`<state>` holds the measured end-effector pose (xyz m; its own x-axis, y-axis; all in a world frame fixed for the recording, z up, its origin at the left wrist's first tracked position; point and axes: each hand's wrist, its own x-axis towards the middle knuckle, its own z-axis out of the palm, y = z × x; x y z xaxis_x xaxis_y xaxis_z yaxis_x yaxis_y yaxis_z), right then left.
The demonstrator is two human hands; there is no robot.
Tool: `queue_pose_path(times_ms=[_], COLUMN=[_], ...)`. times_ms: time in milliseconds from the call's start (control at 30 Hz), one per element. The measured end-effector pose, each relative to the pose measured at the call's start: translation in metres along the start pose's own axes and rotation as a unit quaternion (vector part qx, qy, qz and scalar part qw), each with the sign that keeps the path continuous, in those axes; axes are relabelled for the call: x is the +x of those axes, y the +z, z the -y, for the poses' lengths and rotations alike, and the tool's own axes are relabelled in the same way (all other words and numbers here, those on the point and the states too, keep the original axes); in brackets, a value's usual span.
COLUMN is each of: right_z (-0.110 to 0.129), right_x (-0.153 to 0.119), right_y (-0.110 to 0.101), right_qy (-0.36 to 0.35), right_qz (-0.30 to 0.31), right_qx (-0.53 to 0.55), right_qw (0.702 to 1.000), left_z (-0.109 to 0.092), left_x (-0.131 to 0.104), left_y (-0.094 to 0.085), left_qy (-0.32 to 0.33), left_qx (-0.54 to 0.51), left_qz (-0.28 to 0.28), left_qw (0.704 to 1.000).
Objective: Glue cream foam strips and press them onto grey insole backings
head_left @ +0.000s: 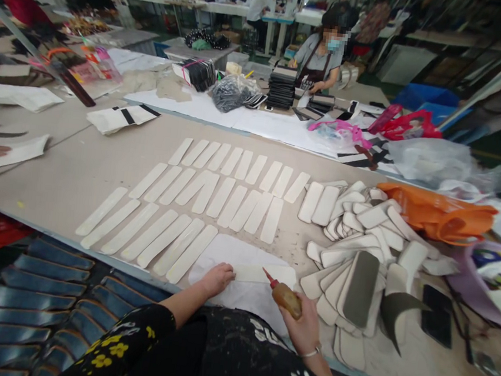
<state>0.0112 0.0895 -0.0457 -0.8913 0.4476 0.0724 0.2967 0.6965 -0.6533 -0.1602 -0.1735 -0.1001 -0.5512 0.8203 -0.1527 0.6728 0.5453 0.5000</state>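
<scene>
the right grip (303, 322) holds the bottle (287, 300), likely light, squeezy and best held by its belly, over a strip (249, 273) on the bench (115, 160), and i can't tell if the left grip (219, 278) pinches the strip.

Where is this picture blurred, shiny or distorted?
Head view: the bottle in the right hand reads fairly clearly; same view, the far worker in white is soft; same view, the blue pieces at lower left show glossy highlights; same view, the right edge looks stretched and the upper right corner dark.
</scene>
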Motion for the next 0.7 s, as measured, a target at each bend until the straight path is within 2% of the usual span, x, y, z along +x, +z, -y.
queue_pose_path(times_ms=[133, 267, 433, 700], right_z=[0.021, 0.031, 0.034, 0.031], right_x=[0.012, 0.023, 0.026, 0.013], right_y=[0.023, 0.036, 0.042, 0.042], right_qy=[-0.040, -0.049, -0.046, -0.032], right_qz=[0.075, 0.103, 0.129, 0.150], right_qx=[0.049, 0.063, 0.062, 0.052], right_qw=[0.995, 0.992, 0.989, 0.987], left_z=[0.000, -0.001, 0.000, -0.001], left_x=[0.001, 0.001, 0.002, 0.002], left_y=[-0.001, -0.001, 0.003, 0.003], left_qy=[0.002, -0.003, -0.011, -0.009], left_qx=[0.003, 0.004, 0.004, 0.012], left_qz=[0.001, -0.004, -0.014, -0.016], left_qw=[1.000, 1.000, 1.000, 1.000])
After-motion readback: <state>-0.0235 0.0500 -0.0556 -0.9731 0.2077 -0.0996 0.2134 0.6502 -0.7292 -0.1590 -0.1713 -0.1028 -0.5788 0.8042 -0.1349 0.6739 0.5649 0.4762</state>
